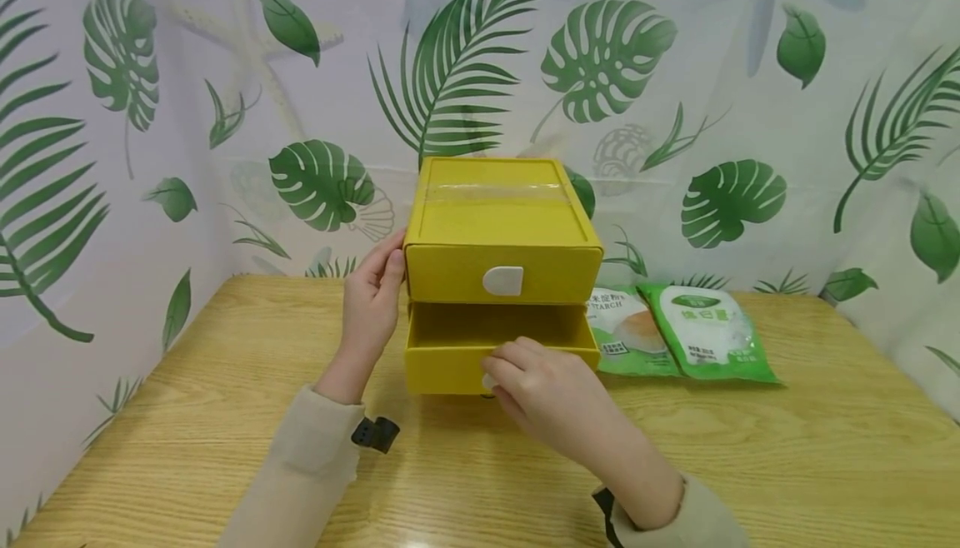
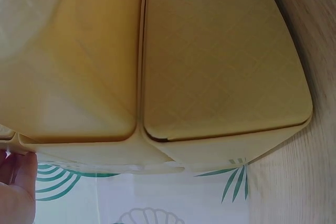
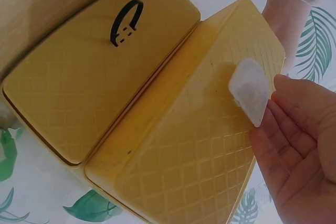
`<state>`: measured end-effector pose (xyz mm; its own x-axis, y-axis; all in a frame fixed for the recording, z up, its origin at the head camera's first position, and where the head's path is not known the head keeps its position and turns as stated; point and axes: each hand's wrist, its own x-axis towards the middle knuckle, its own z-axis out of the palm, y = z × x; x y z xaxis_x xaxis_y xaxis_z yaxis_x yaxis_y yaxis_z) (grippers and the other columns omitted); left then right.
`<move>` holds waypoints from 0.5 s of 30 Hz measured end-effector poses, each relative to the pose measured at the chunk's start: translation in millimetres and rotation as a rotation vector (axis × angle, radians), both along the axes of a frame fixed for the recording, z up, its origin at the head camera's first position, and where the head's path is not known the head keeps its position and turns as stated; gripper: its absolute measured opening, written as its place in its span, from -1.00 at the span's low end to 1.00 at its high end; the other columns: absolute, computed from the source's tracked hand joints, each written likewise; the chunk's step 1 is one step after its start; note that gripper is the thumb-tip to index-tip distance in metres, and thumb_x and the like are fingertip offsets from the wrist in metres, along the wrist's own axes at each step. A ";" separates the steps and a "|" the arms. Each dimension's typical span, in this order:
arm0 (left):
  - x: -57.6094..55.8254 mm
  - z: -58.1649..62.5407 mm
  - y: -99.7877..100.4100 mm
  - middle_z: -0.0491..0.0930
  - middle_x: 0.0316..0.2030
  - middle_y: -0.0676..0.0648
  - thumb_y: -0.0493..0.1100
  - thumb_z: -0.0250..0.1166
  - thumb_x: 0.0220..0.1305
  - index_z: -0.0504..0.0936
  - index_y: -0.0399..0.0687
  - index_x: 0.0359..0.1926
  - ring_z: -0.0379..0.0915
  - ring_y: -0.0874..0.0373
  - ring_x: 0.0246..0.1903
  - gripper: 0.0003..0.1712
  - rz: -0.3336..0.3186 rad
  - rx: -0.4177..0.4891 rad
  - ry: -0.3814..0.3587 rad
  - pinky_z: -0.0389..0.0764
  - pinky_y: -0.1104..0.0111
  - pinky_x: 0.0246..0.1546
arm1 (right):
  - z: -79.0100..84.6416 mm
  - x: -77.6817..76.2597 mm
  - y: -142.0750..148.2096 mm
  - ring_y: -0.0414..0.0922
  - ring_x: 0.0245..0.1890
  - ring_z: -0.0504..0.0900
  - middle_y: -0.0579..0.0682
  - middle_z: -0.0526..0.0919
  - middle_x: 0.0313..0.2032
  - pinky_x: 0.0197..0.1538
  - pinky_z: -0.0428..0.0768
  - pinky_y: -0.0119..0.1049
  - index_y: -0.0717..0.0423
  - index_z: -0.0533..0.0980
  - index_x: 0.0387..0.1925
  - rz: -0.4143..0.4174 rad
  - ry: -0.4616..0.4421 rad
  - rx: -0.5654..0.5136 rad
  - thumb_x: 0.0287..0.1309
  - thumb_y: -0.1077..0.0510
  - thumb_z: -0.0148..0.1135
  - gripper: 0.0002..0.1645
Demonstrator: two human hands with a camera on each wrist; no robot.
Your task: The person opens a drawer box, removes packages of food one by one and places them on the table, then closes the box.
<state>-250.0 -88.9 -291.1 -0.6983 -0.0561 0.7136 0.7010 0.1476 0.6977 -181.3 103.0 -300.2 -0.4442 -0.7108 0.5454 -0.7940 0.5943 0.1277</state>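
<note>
A yellow drawer cabinet (image 1: pixel 495 219) stands on the table, its top drawer front (image 1: pixel 450 273) flush and fitted with a white tab. Below that, another drawer (image 1: pixel 441 371) is pulled out, its visible interior bare. My right hand (image 1: pixel 551 394) pinches this drawer's white tab handle (image 3: pixel 245 88) between thumb and fingers. With straight fingers, my left hand (image 1: pixel 371 294) rests against the cabinet's left side, near the top front edge. In the right wrist view a lower drawer front (image 3: pixel 79 82) with a black strap handle (image 3: pixel 125 22) is closed.
Two green-and-white packets, a starch packet (image 1: pixel 633 336) and another packet (image 1: pixel 708 331), lie right of the cabinet. Clear tape (image 1: pixel 495 192) crosses the cabinet top. A leaf-patterned cloth (image 1: pixel 480 57) hangs behind the wooden table (image 1: pixel 825 448).
</note>
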 end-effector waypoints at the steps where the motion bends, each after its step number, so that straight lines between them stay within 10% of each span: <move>1: 0.1 -0.1 0.2 0.31 -0.08 -0.18 -0.30 -0.12 0.13 0.31 -0.36 -0.06 0.23 0.18 -0.10 -0.66 -0.001 0.000 0.000 0.31 0.41 -0.17 | -0.2 -0.9 -0.1 -0.24 -0.41 0.38 -0.09 0.45 -0.44 -0.46 0.44 -0.46 0.15 0.47 -0.40 -0.002 0.000 -0.002 -0.29 0.23 0.21 -0.75; 15: -3.5 -2.9 -0.2 0.30 -0.07 -0.19 -0.28 -0.12 0.14 0.31 -0.36 -0.05 0.22 0.18 -0.09 -0.65 0.000 0.001 -0.008 0.31 0.41 -0.17 | -1.2 -12.7 -2.4 -0.24 -0.45 0.37 -0.11 0.44 -0.46 -0.51 0.42 -0.48 0.14 0.47 -0.42 -0.046 0.005 -0.011 -0.27 0.22 0.19 -0.78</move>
<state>-253.5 -89.1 -294.0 -0.7039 -0.0568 0.7081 0.6956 0.1467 0.7033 -194.0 100.6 -301.4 -0.4733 -0.6835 0.5557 -0.7654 0.6314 0.1248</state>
